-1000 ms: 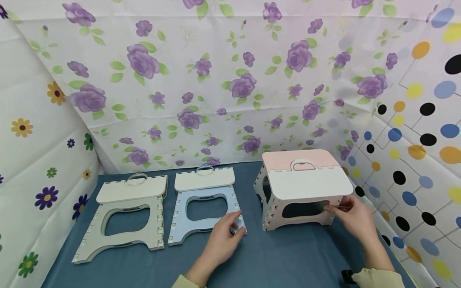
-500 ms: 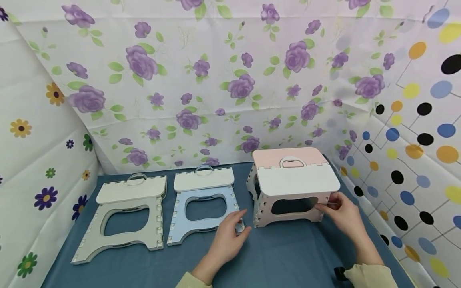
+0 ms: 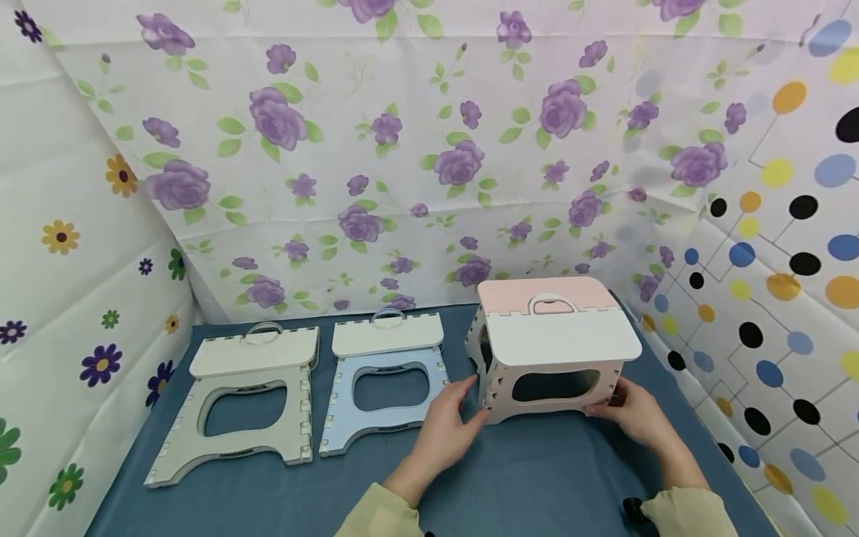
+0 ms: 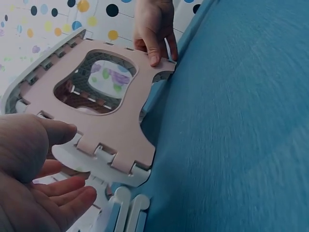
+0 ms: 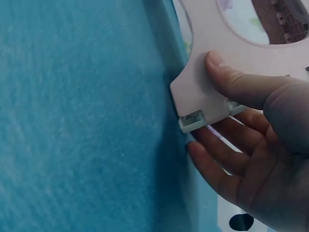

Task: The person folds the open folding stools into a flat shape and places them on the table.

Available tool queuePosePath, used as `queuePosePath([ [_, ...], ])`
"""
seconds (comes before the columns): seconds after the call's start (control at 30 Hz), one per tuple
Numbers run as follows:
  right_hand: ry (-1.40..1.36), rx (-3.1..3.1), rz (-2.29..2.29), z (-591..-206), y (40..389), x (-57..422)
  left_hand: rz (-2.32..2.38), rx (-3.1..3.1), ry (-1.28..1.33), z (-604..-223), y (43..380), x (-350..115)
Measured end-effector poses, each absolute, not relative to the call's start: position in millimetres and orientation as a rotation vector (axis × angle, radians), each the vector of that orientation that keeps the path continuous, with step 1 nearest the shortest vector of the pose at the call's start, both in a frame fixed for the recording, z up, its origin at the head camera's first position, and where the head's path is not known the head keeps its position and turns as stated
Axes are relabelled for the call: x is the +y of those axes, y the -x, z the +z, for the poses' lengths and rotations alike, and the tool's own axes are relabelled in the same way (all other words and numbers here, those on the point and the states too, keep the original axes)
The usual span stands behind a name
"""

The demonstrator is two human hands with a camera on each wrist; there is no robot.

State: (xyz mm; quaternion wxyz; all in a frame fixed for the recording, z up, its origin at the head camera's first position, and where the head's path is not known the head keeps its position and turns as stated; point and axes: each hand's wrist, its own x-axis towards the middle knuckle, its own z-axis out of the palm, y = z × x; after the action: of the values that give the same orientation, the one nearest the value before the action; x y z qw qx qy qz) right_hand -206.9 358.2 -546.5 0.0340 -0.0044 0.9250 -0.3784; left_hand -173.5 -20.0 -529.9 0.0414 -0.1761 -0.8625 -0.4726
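A pink and white folding step stool (image 3: 562, 335) stands unfolded on the right of the table, its white carry handle (image 3: 552, 302) on top. My right hand (image 3: 634, 414) holds the low end of its front right leg. In the right wrist view the thumb (image 5: 231, 79) lies on the pink front face and the fingers bend behind the edge. My left hand (image 3: 446, 425) is at the stool's front left leg, thumb and fingers spread around that corner. The left wrist view shows its fingers (image 4: 67, 198) loosely bent with nothing between them and the thumb.
A blue and white folding stool (image 3: 385, 388) lies folded flat just left of my left hand. Farther left lies a grey-green and white folded stool (image 3: 244, 403). Both rest on the blue-covered table (image 3: 510, 477). Patterned cloth walls (image 3: 403, 149) stand at the back and both sides.
The pink stool has shifted left, closer to the blue one. My right hand has slid lower on its right leg, and my left hand has moved right to its left leg.
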Motion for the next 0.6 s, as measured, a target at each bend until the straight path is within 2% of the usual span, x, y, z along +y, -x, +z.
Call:
queuePosePath([
  [0.23, 0.057, 2.875, -1.166, -556, 208, 361, -1.4, -2.642, 0.574, -541, 178, -4],
  [0.6, -0.068, 2.847, -1.212, -560, 207, 359, -1.271, -2.605, 0.534, -553, 184, 8],
])
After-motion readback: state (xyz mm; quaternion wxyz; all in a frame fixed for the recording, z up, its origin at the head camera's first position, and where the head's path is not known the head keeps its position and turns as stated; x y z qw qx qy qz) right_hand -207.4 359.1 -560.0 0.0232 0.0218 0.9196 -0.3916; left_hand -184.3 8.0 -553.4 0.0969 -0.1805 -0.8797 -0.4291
